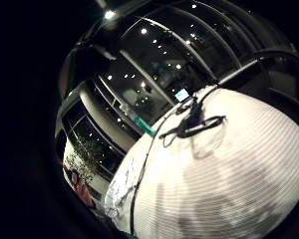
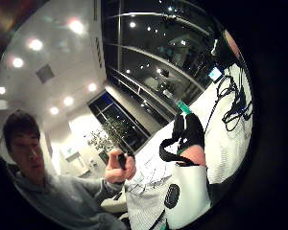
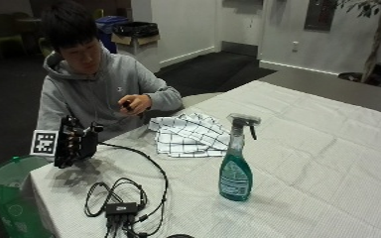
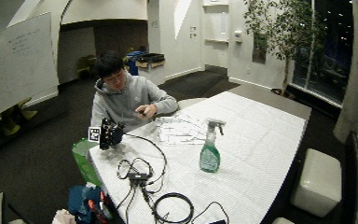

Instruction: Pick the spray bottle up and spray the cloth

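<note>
We saw a table (image 3: 322,148) under a white ribbed covering, in a room with white walls, dark carpet and a potted tree (image 3: 375,29) at the upper right. A green spray bottle (image 3: 236,163) stood upright at lower centre, long axis vertical, its grey nozzle pointing toward the right of the frame. Behind it, up and to the left, lay a white checked cloth (image 3: 187,134), crumpled. The gloved right hand (image 3: 74,142) was raised at the table's left edge, fingers straight and holding nothing, well apart from the bottle (a black cable (image 3: 128,198) coiled between them). The bare left hand (image 3: 134,104) gripped a small dark object.
</note>
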### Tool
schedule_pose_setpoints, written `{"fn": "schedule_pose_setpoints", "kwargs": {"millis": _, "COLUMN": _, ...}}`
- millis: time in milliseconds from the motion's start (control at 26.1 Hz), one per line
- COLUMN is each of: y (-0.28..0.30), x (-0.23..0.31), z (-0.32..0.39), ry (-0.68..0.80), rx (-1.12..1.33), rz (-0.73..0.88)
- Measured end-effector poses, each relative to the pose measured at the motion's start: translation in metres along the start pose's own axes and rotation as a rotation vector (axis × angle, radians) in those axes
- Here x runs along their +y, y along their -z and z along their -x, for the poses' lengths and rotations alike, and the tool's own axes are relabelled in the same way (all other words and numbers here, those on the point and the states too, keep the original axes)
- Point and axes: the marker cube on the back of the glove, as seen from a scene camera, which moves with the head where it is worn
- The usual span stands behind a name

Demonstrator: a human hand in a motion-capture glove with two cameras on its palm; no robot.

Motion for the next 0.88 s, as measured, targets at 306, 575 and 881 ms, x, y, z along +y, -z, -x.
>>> {"fn": "schedule_pose_setpoints", "kwargs": {"millis": 306, "y": -0.01, "x": 0.005, "z": 0.007, "ry": 0.104, "rx": 0.068, "rz": 0.08}}
{"fn": "schedule_pose_setpoints", "kwargs": {"millis": 575, "y": -0.014, "x": 0.012, "z": 0.005, "ry": 0.137, "rx": 0.097, "rz": 0.128}}
{"fn": "schedule_pose_setpoints", "kwargs": {"millis": 881, "y": -0.015, "x": 0.018, "z": 0.004, "ry": 0.158, "rx": 0.129, "rz": 0.169}}
